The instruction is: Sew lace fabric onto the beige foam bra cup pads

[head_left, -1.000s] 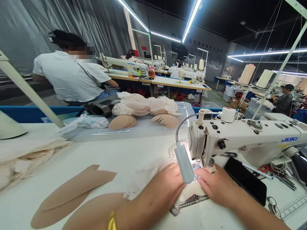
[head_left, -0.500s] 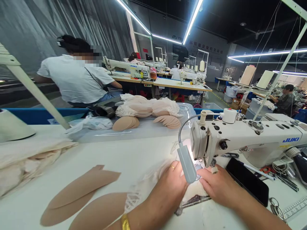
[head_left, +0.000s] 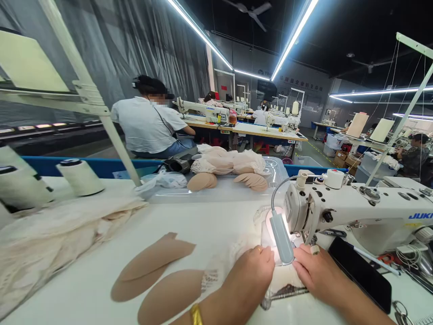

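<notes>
My left hand [head_left: 252, 275], with a ring and a gold bracelet, has its fingers curled together on white lace fabric [head_left: 238, 246] left of the needle area. My right hand [head_left: 316, 271] lies right of it, its fingertips pressed at the fabric under the head of the white sewing machine [head_left: 352, 210]. A grey lamp [head_left: 282, 237] on a bent metal neck lights the spot and hides part of the fabric between my hands. Beige oval pads [head_left: 172, 293] lie on the white table left of my left forearm.
A clear plastic lid [head_left: 162, 195] behind holds lace cups [head_left: 230, 161] and stacked beige discs [head_left: 202, 181]. A black phone [head_left: 360, 273], cable and keys lie right of my right hand. Pale cloth [head_left: 67, 234] and thread cones [head_left: 80, 177] are at the left. A person [head_left: 149, 124] sits beyond.
The view has turned left and up, so the scene sits further right and lower. My left hand has drawn back a little from the lamp, and more white fabric shows behind it.
</notes>
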Tool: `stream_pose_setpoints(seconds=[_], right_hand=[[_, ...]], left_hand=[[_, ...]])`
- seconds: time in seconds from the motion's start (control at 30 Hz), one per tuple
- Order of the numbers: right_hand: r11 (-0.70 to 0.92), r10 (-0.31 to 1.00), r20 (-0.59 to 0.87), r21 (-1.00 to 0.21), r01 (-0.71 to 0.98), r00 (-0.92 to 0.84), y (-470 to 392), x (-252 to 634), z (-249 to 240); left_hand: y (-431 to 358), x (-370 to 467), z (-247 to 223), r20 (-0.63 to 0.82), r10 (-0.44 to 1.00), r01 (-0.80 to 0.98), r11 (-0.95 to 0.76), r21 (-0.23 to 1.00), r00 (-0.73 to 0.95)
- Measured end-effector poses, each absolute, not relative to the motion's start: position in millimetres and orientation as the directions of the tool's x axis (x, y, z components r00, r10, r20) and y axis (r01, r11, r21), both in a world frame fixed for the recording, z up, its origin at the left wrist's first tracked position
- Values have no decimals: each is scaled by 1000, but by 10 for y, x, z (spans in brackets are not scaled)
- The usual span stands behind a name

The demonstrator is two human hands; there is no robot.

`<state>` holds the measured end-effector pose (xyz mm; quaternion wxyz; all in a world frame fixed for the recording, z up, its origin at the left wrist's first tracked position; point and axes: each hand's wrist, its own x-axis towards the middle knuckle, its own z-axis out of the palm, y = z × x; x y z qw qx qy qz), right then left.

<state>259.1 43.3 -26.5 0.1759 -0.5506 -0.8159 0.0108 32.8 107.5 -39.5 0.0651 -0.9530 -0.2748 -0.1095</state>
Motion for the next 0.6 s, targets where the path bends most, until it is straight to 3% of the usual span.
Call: stream_pose_setpoints(seconds=[0.17,0.37,0.5,0.6], right_hand=[[413,867,358,-123,902,-348,452,2621,-348],[476,809,409,-35,879,-422,429,2521,-417],[610,695,529,-74,789,-488,341,2242,-288],[746,646,510,-265,611,-568,102,2044,-147]], left_hand=[[977,295,-260,162,557,574,-815,-82,814],[876,159,10,173,588,596,-803,10,790],[530,-162,212,203,602,587,-798,136,772],[146,-672,355,157,629,570,-765,298,762]])
